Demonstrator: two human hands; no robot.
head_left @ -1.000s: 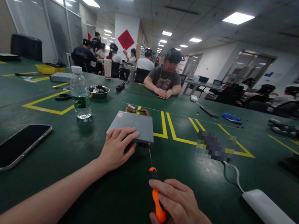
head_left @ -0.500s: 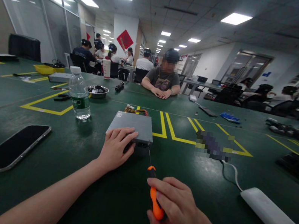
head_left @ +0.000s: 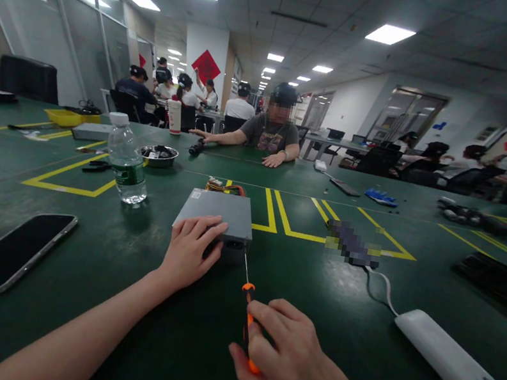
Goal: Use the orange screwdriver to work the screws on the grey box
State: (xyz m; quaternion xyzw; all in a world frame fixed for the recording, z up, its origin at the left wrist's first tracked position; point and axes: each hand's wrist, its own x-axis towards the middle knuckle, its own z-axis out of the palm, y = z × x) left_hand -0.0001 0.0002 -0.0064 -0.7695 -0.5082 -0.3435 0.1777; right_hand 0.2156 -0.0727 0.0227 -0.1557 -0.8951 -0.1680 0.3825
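A grey metal computer power supply (head_left: pixel 235 213) lies on the green table in front of me, a bundle of coloured wires (head_left: pixel 227 188) at its far side. My left hand (head_left: pixel 192 248) holds it down, fingers across the top and thumb against the near side. In my right hand (head_left: pixel 287 354) is an orange and black screwdriver (head_left: pixel 248 288), the fingers wrapped about its handle. Its thin shaft points away from me, and the tip meets the near face of the power supply close to the right corner. Whatever the tip touches is too small to make out.
A water bottle (head_left: pixel 128 162) and a metal bowl of small dark parts (head_left: pixel 158 156) stand left of the power supply. A phone (head_left: pixel 4 252) lies near left, a white power strip (head_left: pixel 456 373) at right. Across the table sits a person (head_left: pixel 270 131).
The screwdriver handle has turned in my right hand, and its fingers have shifted round it. The person opposite has stretched an arm toward a black object. My left hand stays on the power supply.
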